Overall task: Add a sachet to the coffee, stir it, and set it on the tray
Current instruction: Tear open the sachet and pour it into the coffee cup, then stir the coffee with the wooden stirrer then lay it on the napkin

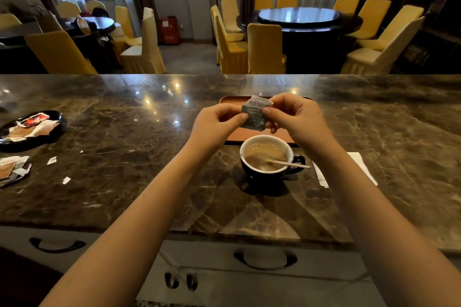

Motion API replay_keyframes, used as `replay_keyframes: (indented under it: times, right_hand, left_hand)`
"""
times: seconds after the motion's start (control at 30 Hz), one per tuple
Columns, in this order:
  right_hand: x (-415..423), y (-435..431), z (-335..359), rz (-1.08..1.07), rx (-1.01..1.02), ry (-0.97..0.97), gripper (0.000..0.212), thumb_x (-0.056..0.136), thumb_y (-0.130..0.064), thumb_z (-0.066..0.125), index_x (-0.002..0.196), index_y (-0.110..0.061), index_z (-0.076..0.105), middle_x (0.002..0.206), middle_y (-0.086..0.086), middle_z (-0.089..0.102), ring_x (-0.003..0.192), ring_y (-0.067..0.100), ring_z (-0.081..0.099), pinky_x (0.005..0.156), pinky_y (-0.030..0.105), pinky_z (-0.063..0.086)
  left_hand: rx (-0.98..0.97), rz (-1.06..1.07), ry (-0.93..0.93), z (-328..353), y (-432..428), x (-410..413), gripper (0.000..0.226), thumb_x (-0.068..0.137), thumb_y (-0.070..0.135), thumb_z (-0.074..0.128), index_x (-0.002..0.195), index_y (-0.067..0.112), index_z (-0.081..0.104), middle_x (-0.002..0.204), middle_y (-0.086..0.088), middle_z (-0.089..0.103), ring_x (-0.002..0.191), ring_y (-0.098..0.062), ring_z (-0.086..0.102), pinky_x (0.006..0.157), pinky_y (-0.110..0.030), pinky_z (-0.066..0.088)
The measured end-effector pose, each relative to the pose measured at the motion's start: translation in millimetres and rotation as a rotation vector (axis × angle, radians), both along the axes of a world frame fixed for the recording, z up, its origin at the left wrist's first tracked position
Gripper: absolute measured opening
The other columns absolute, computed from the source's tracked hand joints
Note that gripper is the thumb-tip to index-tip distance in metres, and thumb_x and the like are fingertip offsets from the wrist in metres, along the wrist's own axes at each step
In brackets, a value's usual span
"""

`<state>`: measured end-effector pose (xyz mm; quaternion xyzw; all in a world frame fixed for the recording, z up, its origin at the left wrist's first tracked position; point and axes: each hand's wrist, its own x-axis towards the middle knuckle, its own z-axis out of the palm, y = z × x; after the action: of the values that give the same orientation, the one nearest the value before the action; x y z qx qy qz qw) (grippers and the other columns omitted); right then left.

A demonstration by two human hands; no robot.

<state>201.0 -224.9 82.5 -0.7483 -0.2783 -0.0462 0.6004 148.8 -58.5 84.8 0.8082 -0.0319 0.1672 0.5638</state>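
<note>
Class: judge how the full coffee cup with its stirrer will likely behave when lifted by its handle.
The cup looks nearly full, so it is probably heavy and apt to spill if tilted. The loose stirrer leaning on its rim may slide or swing. Its glazed handle seems slippery.

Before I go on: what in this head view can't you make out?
- Sachet: both hands' fingers cover its edges, so torn open or not is unclear; small print unreadable.
- Tray: mostly behind left hand and right hand.
- Stirrer: lower end sunk in coffee.
- Cup: far outer wall hidden.
</note>
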Motion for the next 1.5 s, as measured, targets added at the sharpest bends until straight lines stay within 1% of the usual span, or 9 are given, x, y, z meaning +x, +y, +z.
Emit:
replay_keyframes:
  times: [0.13,0.5,0.73,0.87,1.03,1.17,1.3,1.4,1.5]
  right_hand:
    - [-3.3,6.8,-1.4,-0.001,-0.017,0.002,0.006,0.086,-0.014,0.061,0.091,-0.015,0.064,0.073,-0.004,0.066,0.058,0.002,0.064,0.053,0.013,0.052]
    - [-8.0,-7.9,-2.8,-0.058,-0.146,-0.066,0.006,0.087,-0.016,0.059,0.092,-0.015,0.063,0.076,-0.004,0.065,0.062,0.003,0.062,0.057,0.014,0.054]
    - [-19.6,-55.2,-24.3,-0.219,-0.329,-0.148,0.007,0.087,-0.024,0.057,0.091,-0.025,0.063,0.081,-0.017,0.061,0.075,-0.005,0.056,0.060,0.005,0.041]
    - [-29.6,-68.1,-37.0,-0.205,-0.448,-0.148,0.007,0.088,-0.031,0.054,0.093,-0.031,0.058,0.085,-0.018,0.058,0.079,-0.003,0.054,0.060,0.015,0.037]
    - [-37.7,-70.1,-47.5,-0.163,-0.519,-0.064,0.021,0.084,-0.035,0.058,0.102,-0.026,0.058,0.088,-0.009,0.059,0.080,0.004,0.056,0.059,0.015,0.039]
    - [-42.3,-66.7,-45.6,-0.129,-0.432,0.024,0.035,0.078,-0.050,0.048,0.103,-0.028,0.056,0.088,-0.008,0.063,0.076,0.008,0.060,0.060,0.017,0.044]
    - [-45.0,-63.1,-43.5,-0.066,-0.329,0.126,0.045,0.070,-0.057,0.048,0.103,-0.027,0.059,0.074,-0.008,0.065,0.062,0.001,0.062,0.050,0.011,0.047]
    - [-44.4,-64.3,-44.4,0.000,-0.262,0.202,0.039,0.067,-0.054,0.058,0.098,-0.030,0.063,0.072,-0.004,0.067,0.063,0.005,0.063,0.052,0.013,0.049]
    - [-41.6,-61.9,-46.5,0.009,-0.215,0.218,0.015,0.075,-0.036,0.068,0.089,-0.034,0.066,0.077,-0.012,0.068,0.070,0.003,0.064,0.053,0.011,0.049]
  left_hand:
    - [-0.015,-0.031,0.006,-2.7,4.2,-3.3,0.009,0.083,0.021,0.062,0.086,0.028,0.066,0.087,0.002,0.071,0.082,-0.013,0.067,0.073,-0.023,0.056]
    - [-0.127,0.149,0.065,-17.0,36.8,-11.8,0.010,0.082,0.020,0.063,0.089,0.019,0.069,0.086,0.005,0.071,0.076,0.001,0.066,0.061,-0.010,0.049]
    - [-0.129,0.335,0.370,-56.7,88.0,-29.9,0.011,0.080,0.024,0.065,0.090,0.023,0.071,0.092,0.000,0.071,0.088,-0.015,0.066,0.080,-0.035,0.053]
    - [0.077,0.450,0.381,-83.5,96.7,-30.7,0.010,0.079,0.024,0.067,0.087,0.019,0.070,0.088,-0.002,0.070,0.083,-0.017,0.064,0.075,-0.033,0.051]
    - [0.379,0.560,0.308,-102.1,94.2,-28.5,0.024,0.077,0.027,0.068,0.098,0.015,0.067,0.085,0.000,0.064,0.079,-0.014,0.055,0.071,-0.029,0.040]
    - [0.543,0.606,0.265,-107.4,89.1,-28.7,0.027,0.080,0.026,0.065,0.103,0.012,0.063,0.095,-0.008,0.065,0.089,-0.023,0.057,0.071,-0.033,0.043]
    - [0.641,0.633,0.188,-108.6,81.5,-28.7,0.030,0.084,0.023,0.058,0.111,0.008,0.059,0.105,-0.014,0.062,0.100,-0.028,0.053,0.080,-0.038,0.045]
    - [0.739,0.551,0.058,-106.8,64.0,-25.5,0.031,0.086,0.024,0.057,0.112,0.008,0.060,0.112,-0.013,0.062,0.106,-0.026,0.052,0.087,-0.034,0.040]
    - [0.777,0.332,0.029,-105.8,40.3,-16.0,0.039,0.087,0.029,0.054,0.122,0.013,0.054,0.127,-0.009,0.057,0.120,-0.022,0.047,0.101,-0.035,0.035]
